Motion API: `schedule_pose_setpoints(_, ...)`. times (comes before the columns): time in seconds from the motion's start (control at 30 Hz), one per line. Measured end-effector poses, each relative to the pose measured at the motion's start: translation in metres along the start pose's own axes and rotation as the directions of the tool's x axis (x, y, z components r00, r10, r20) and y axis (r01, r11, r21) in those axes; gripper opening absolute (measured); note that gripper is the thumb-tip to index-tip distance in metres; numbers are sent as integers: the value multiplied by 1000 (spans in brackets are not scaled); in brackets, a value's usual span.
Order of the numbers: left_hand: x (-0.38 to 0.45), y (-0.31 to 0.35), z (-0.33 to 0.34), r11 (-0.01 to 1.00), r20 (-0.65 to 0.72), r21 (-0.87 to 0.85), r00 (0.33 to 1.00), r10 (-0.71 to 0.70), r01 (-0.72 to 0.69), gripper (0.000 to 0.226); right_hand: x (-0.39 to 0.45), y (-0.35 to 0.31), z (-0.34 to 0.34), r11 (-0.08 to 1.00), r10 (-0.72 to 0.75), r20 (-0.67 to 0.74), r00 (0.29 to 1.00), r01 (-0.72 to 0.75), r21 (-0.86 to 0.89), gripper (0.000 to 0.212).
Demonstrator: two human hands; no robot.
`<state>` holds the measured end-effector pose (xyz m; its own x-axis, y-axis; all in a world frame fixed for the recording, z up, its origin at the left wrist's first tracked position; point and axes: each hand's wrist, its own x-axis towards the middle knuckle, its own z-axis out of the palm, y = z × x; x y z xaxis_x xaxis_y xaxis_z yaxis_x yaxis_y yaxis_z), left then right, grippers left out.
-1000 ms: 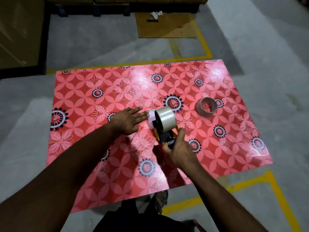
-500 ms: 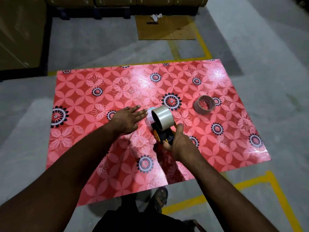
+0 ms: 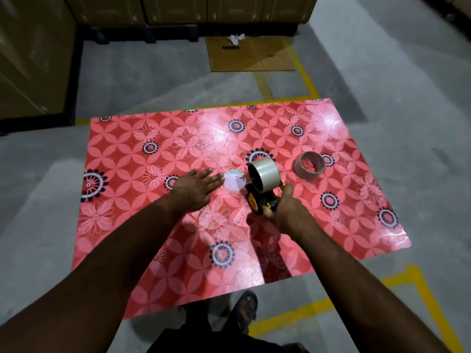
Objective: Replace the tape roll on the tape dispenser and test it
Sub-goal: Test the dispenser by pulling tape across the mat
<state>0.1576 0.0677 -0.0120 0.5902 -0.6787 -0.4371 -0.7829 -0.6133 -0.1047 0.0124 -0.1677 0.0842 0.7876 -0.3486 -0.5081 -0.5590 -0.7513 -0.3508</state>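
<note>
Two hands work near the middle of the frame, over a red flowered sheet (image 3: 127, 159). The right hand (image 3: 286, 212) is closed around the handle of the tape dispenser (image 3: 260, 202), which carries a clear tape roll (image 3: 265, 174) just above the hand. The left hand (image 3: 197, 186) lies flat with fingers spread on the sheet, left of the dispenser, its fingertips beside a white round disc (image 3: 234, 180). An empty cardboard core (image 3: 309, 165) stands to the right, apart from both hands.

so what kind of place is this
Probably a warehouse or packing area: bare concrete floor with yellow painted lines, stacked cardboard cartons on a pallet, flattened cardboard.
</note>
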Motion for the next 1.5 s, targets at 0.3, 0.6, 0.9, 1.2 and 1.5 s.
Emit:
schedule_pose_setpoints(0.3, 1, 1, 6, 999, -9, -38, 1000, -16, 15, 69, -12, -30, 0, 999, 7, 208, 978, 4, -53, 67)
schedule_pose_setpoints(0.6, 4, -2, 12, 998, -27, -56, 1000, -8, 7, 70, 9, -31, -3, 990, 37, 160, 986, -15, -138, 71)
schedule_pose_setpoints(0.9, 2, -1, 15, 999, -91, -18, 996, 26, -27, 71, -3, 55, -78, 970, 206, 84, 975, -191, -152, 69)
schedule_pose_setpoints(1.2, -4, 28, 2, 994, -81, 91, 995, -50, 58, 69, -9, 106, -60, 983, 181, 6, 983, -181, 18, 80)
schedule_pose_setpoints(1.5, -22, 100, 10, 987, -38, -130, 994, -100, 94, 70, -29, 107, -27, 999, 49, -66, 997, -48, 16, 81)
